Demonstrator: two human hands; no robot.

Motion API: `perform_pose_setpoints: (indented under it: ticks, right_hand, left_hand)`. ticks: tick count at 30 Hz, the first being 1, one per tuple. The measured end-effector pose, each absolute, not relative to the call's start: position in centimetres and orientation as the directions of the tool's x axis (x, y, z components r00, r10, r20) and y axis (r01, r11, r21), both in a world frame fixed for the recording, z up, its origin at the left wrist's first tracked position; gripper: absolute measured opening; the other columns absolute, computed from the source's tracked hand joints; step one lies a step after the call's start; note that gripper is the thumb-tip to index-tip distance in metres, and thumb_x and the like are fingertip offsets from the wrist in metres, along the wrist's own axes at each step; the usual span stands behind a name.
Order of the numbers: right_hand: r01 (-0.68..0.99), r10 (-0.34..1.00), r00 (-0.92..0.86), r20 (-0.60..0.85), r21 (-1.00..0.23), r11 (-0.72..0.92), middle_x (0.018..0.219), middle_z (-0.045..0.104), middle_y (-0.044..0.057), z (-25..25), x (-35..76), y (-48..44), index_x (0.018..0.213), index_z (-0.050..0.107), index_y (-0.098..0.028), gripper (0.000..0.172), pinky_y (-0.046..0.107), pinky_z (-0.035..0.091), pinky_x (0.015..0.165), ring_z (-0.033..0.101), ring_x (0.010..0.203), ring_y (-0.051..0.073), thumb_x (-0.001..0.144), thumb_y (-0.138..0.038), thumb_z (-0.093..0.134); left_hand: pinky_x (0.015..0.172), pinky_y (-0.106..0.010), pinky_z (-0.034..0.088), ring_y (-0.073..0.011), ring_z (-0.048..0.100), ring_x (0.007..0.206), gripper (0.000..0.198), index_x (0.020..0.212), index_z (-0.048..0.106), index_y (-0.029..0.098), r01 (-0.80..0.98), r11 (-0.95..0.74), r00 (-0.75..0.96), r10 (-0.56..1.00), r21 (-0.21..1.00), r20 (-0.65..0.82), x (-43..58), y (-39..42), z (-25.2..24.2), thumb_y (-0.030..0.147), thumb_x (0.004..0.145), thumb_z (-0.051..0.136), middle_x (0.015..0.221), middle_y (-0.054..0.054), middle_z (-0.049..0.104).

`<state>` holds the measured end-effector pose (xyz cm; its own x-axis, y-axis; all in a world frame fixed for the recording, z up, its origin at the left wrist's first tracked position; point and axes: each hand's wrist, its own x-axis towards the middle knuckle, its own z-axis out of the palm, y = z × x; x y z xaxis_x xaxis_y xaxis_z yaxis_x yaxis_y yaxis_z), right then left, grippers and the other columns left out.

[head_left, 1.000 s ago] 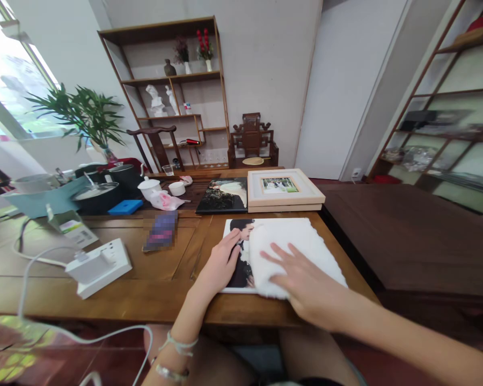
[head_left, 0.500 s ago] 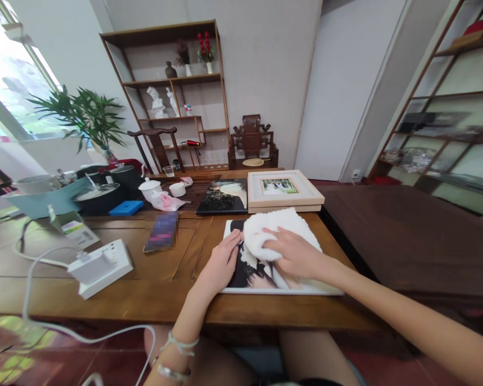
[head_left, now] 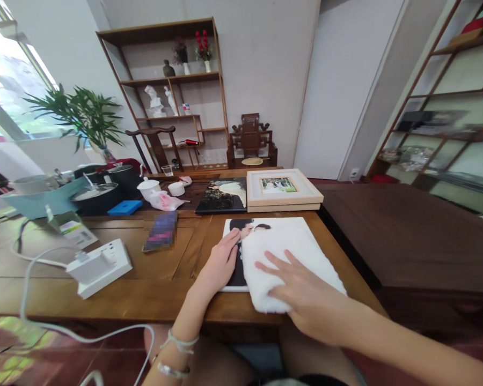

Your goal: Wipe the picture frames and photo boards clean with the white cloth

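My right hand lies palm down on the white cloth, its fingers stretched out and spread apart, with gaps of cloth showing between them; they rest on top of it and are not clamped around it. The cloth sits directly under these fingers, reaching out past their tips to the far side and to the left, and it covers much of the print. So the print is beneath my right fingers too, but with the cloth between. Its left strip shows, with a dark suit and part of a head, and a second head of dark hair peeks out just beyond the cloth. The cloth's near corner hangs over the print's near edge. My left hand rests on the print's left side, the fingers straight and close together, pointing away from me, their tips touching the picture just beside the cloth; the thumb lies a little apart from them. The print lies flat on the tabletop, near the edge in front of me. Just beyond it are a dark panel and, touching its right side, two stacked frames.
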<state>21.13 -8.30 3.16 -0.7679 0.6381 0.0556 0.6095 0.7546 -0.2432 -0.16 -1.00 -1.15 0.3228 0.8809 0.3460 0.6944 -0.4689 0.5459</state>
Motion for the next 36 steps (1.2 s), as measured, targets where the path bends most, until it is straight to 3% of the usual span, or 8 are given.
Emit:
perform_pose_setpoints:
  ticks: [4, 9, 15, 18, 23, 31, 36]
  right_hand:
    - [0.572, 0.617, -0.787, 0.009, -0.361, 0.736, 0.139, 0.039, 0.004, 4.5, 22.6, -10.4, 0.097, 0.064, -0.019, 0.056, 0.046, 0.009, 0.109, 0.016, 0.134, 0.021, 0.052, 0.001, 0.038]
    - [0.695, 0.750, -0.659, -0.059, -0.429, 0.577, 0.125, 0.055, 0.005, 5.3, 24.4, -7.5, 0.096, 0.064, -0.020, 0.052, 0.040, 0.028, 0.103, 0.031, 0.129, 0.023, 0.055, -0.001, 0.037]
    - [0.747, 0.816, -0.565, 0.126, -0.343, 0.570, 0.113, 0.061, 0.007, 3.5, 23.7, -1.1, 0.105, 0.061, -0.020, 0.049, 0.045, 0.035, 0.093, 0.050, 0.110, 0.028, 0.065, -0.005, 0.037]
    - [0.737, 0.785, -0.588, 0.195, -0.271, 0.620, 0.120, 0.057, 0.007, 3.1, 21.7, -0.1, 0.105, 0.061, -0.021, 0.049, 0.051, 0.027, 0.098, 0.042, 0.118, 0.029, 0.067, -0.002, 0.036]
    - [0.656, 0.687, -0.704, 0.177, -0.209, 0.726, 0.130, 0.049, 0.013, 3.2, 18.7, -2.9, 0.105, 0.060, -0.016, 0.049, 0.056, 0.021, 0.100, 0.027, 0.129, 0.030, 0.063, 0.000, 0.040]
    - [0.425, 0.465, -0.882, 0.078, -0.297, 0.855, 0.139, 0.039, 0.005, 3.7, 19.8, -7.1, 0.102, 0.062, -0.020, 0.054, 0.053, 0.008, 0.108, 0.014, 0.135, 0.023, 0.058, 0.002, 0.039]
    - [0.494, 0.543, -0.839, 0.039, -0.362, 0.790, 0.139, 0.040, 0.003, 4.3, 22.9, -9.1, 0.098, 0.062, -0.019, 0.057, 0.045, 0.011, 0.111, 0.015, 0.135, 0.019, 0.053, 0.005, 0.036]
  left_hand:
    - [0.108, -0.040, 0.029, -0.0193, 0.042, 0.125, 0.040, 0.121, 0.053, 0.014, 0.692, -0.464, 0.309, 0.883, 0.554, 0.354, -0.2, -1.2, -1.2, 0.019, 0.087, 0.034, 0.135, -0.010, 0.046]
    - [0.108, -0.039, 0.030, -0.0189, 0.041, 0.126, 0.040, 0.121, 0.053, 0.015, 0.691, -0.471, 0.310, 0.878, 0.548, 0.364, -0.3, -1.2, -1.3, 0.019, 0.087, 0.034, 0.134, -0.009, 0.047]
    - [0.108, -0.039, 0.029, -0.0196, 0.042, 0.125, 0.040, 0.121, 0.053, 0.014, 0.692, -0.468, 0.310, 0.880, 0.550, 0.358, -0.3, -1.1, -1.3, 0.020, 0.087, 0.034, 0.134, -0.010, 0.047]
    - [0.108, -0.038, 0.029, -0.0198, 0.042, 0.125, 0.040, 0.121, 0.054, 0.013, 0.690, -0.462, 0.306, 0.884, 0.557, 0.354, -0.2, -1.1, -1.3, 0.019, 0.087, 0.034, 0.134, -0.011, 0.047]
    - [0.107, -0.037, 0.030, -0.0203, 0.043, 0.124, 0.042, 0.122, 0.052, 0.009, 0.656, -0.459, 0.258, 0.882, 0.599, 0.393, -0.1, -1.2, -0.9, 0.025, 0.089, 0.032, 0.132, -0.013, 0.049]
    - [0.104, -0.038, 0.034, -0.0218, 0.044, 0.123, 0.043, 0.121, 0.052, 0.010, 0.628, -0.468, 0.247, 0.878, 0.623, 0.410, 0.0, -1.7, -0.3, 0.032, 0.091, 0.029, 0.128, -0.012, 0.054]
    - [0.105, -0.036, 0.033, -0.0196, 0.044, 0.123, 0.039, 0.120, 0.054, 0.016, 0.648, -0.493, 0.301, 0.866, 0.581, 0.399, 0.1, -1.4, -0.7, 0.031, 0.092, 0.030, 0.129, -0.008, 0.053]
